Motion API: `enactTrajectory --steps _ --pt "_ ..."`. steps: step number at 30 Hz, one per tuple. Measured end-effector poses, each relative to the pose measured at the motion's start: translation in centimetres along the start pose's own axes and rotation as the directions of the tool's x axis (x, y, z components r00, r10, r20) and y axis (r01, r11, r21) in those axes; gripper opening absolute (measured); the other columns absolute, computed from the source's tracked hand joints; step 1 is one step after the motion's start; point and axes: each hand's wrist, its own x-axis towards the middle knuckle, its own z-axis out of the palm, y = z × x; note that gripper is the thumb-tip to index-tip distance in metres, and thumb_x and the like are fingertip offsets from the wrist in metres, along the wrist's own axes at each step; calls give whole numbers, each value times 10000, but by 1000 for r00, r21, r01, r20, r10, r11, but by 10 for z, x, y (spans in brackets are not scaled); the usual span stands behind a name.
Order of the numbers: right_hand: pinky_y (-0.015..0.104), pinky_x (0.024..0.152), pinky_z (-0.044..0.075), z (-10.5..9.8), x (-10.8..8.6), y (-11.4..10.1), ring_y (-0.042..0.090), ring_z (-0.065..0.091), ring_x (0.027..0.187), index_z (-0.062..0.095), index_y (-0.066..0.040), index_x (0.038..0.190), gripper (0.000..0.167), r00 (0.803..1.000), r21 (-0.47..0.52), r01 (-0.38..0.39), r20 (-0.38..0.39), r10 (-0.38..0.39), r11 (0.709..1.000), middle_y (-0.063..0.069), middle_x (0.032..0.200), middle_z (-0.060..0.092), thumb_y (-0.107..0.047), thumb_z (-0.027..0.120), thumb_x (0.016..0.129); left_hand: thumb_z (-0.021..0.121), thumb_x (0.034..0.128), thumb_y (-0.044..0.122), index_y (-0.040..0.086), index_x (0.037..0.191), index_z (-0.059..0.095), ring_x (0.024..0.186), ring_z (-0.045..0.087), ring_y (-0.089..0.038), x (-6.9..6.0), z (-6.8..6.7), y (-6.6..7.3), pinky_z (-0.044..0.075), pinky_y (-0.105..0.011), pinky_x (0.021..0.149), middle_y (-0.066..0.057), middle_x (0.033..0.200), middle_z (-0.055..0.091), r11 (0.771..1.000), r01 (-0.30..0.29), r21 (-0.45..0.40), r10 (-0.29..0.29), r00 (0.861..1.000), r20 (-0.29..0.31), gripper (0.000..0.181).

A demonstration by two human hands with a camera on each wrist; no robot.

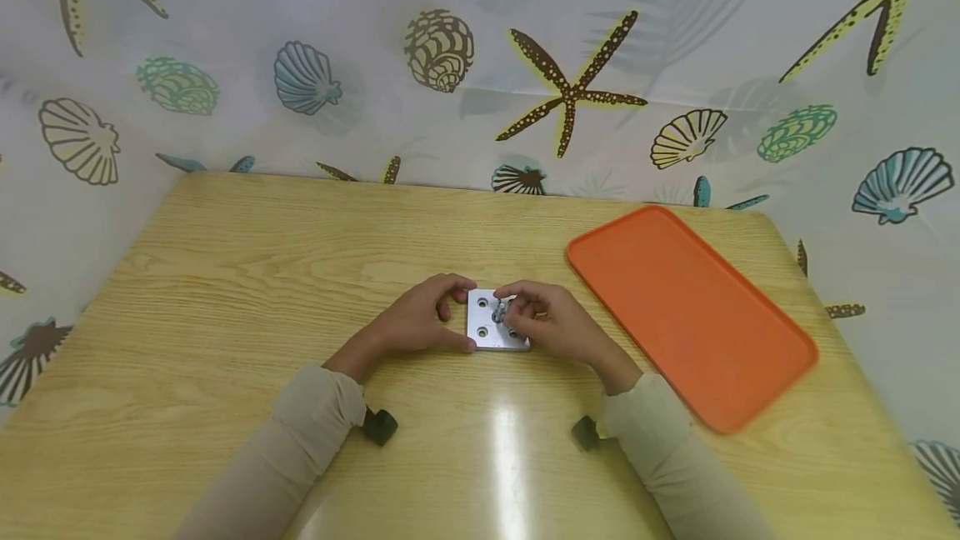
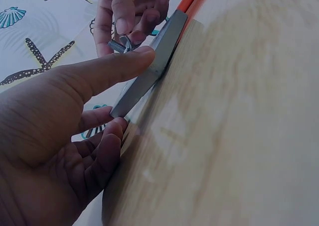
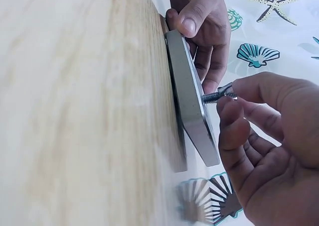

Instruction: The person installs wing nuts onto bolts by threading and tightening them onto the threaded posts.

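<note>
A silver metal plate (image 1: 491,340) with several round holes lies on the wooden table. My left hand (image 1: 420,317) grips its left side, thumb at the near corner and fingers at the far one; the left wrist view shows the thumb over the edge of the plate (image 2: 149,76). Standing up from the middle of the plate is a threaded metal screw (image 3: 211,97), its top pinched between the thumb and a finger of my right hand (image 3: 279,131). Whether a second small metal part is at the screw's top, I cannot tell.
An orange tray (image 1: 690,315) lies at an angle on the table, right of my right hand. Behind the table hangs a white cloth (image 1: 360,140) printed with shells and starfish. A dark block (image 1: 380,427) is at my left wrist, another (image 1: 585,432) at my right.
</note>
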Motion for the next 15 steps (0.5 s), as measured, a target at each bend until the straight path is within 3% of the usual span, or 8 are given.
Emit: enactTrajectory --steps 7,15 --pt "205 623 475 0 0 0 115 592 733 669 -12 1160 242 1000 -10 -4 -12 4 1000 116 869 670 -36 655 920 902 729 296 145 1419 502 897 481 -175 0 0 -2 413 -315 790 -22 1207 567 1000 -2 0 2 1000 2 812" --pt "238 610 547 0 0 0 143 602 740 684 -2 1068 150 997 45 -68 -38 70 997 147 896 676 -35 634 930 906 723 300 151 1416 504 902 483 -175 2 1 -3 414 -315 794 -21 1214 569 1000 3 -3 -3 1000 -3 815"
